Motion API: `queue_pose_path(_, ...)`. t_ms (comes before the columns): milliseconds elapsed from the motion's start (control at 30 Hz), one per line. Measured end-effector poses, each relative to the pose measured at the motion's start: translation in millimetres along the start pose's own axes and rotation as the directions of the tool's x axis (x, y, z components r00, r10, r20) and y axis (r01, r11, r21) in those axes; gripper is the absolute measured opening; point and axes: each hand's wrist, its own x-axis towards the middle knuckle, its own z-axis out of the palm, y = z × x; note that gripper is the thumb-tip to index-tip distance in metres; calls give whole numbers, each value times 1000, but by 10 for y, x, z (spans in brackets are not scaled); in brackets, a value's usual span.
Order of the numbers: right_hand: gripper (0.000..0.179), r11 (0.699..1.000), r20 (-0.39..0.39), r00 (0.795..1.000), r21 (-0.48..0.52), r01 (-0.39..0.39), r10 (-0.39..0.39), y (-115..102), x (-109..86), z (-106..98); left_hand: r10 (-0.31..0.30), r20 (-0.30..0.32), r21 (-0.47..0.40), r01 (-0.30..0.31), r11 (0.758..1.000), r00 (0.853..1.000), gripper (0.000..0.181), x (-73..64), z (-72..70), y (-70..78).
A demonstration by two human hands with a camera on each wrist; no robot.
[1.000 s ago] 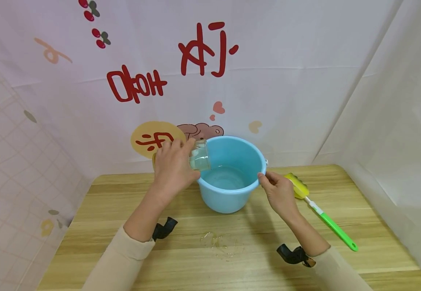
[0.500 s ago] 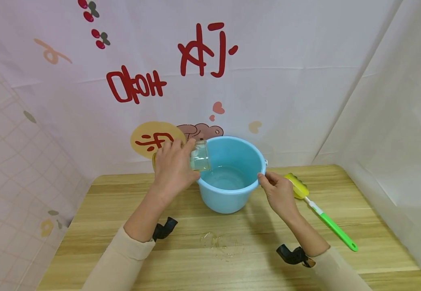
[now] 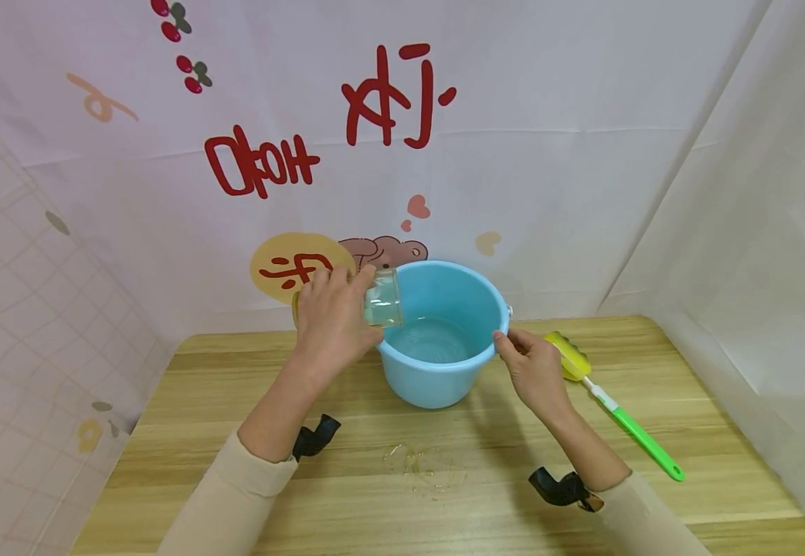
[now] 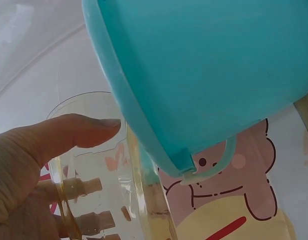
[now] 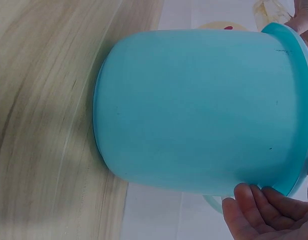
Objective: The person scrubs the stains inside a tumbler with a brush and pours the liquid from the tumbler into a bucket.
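A light blue bucket (image 3: 432, 386) stands upright on the wooden table, with shallow clear liquid inside. My left hand (image 3: 333, 316) grips a clear, yellowish cup (image 3: 383, 300), tipped sideways so that its mouth is at the bucket's left rim. In the left wrist view, the thumb and fingers wrap round the cup (image 4: 96, 165), right beside the bucket (image 4: 209, 65). My right hand (image 3: 534, 371) holds the bucket's right rim, thumb on top. Its fingers (image 5: 254, 210) curl under the rim in the right wrist view.
A bottle brush (image 3: 625, 421) with a yellow sponge head and green handle lies to the right of the bucket. Wet spots (image 3: 419, 462) mark the wooden table (image 3: 236, 401) in front. A printed white cloth (image 3: 548, 177) hangs close behind.
Both hands and the bucket stay in place. The cup remains tipped at the rim. A thin trickle below its mouth half a second ago is no longer clearly visible.
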Motion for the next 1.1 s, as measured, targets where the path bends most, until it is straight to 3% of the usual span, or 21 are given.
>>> queue_pose_path(1100,38,1000,-4,1000,-15,1,-1,-16,-6,8,1,10,20,-2,1000,1000,90,2,5,29)
